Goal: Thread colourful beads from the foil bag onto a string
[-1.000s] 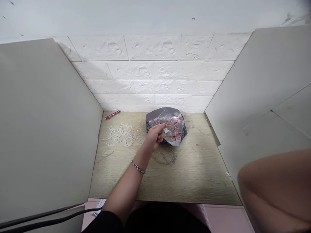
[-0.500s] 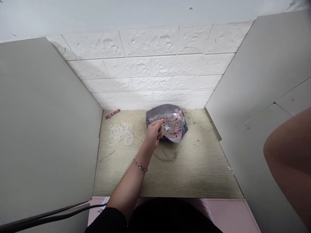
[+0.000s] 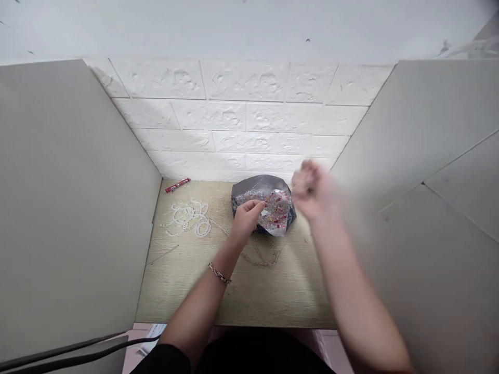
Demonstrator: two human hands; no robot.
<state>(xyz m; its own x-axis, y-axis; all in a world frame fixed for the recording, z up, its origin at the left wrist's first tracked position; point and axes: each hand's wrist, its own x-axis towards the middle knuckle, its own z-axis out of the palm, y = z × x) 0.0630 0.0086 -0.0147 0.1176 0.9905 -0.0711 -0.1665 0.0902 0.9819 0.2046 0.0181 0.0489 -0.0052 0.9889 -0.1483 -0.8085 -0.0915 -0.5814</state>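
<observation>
A grey bag [image 3: 260, 184], its mouth wide open, stands at the back of the wooden table and holds many small beads [image 3: 279, 213] in clear, red and yellow. Over the beads is my left hand [image 3: 246, 218], thumb and forefinger pinched together; whatever sits in the pinch is too small to make out. To the right of the bag, raised in the air, my right hand [image 3: 312, 189] is smeared by motion, and its fingers cannot be read. From near my left hand a string of beads [image 3: 218, 225] runs left, and more of it lies looped [image 3: 261, 262] below the bag.
A heap of white bead strands [image 3: 193, 218] lies on the left of the table [image 3: 273, 301]. Behind it is a small red packet [image 3: 178, 185], and nearer me a thin needle-like rod [image 3: 163, 254]. Grey panels [image 3: 89, 208] flank both sides; a white brick-patterned wall [image 3: 226, 114] closes the back.
My right arm has swung in from the far right, bringing the hand beside the bag. My left hand keeps its pinch over the beads. The view has shifted slightly.
</observation>
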